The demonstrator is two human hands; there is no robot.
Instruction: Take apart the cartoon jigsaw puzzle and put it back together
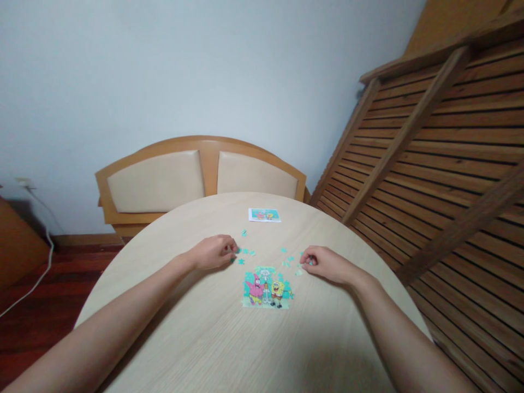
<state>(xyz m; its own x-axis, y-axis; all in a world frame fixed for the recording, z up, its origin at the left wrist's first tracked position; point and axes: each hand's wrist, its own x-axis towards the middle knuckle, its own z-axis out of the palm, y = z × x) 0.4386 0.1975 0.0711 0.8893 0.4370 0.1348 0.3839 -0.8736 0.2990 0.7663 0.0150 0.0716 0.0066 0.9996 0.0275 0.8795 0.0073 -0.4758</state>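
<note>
A partly joined jigsaw puzzle point(266, 289) lies flat on the round table, showing a pink starfish, a grey-green figure and a yellow sponge. To its upper left, my left hand point(215, 252) rests with curled fingers, and a teal puzzle piece point(239, 250) shows at the fingertips. My right hand point(323, 264) is curled low over the table at the upper right of the puzzle, a bit of teal showing among its fingers. Several loose teal pieces point(246, 251) lie beside the left hand, and more loose pieces point(290, 258) lie beside the right.
Beyond the pieces lies a reference picture card point(265, 215) of the same characters. The pale wooden table point(254, 355) has a curved edge. A padded headboard point(164, 180) stands behind it; a slatted wooden frame point(442, 136) leans at the right. A white cable point(51, 251) hangs at left.
</note>
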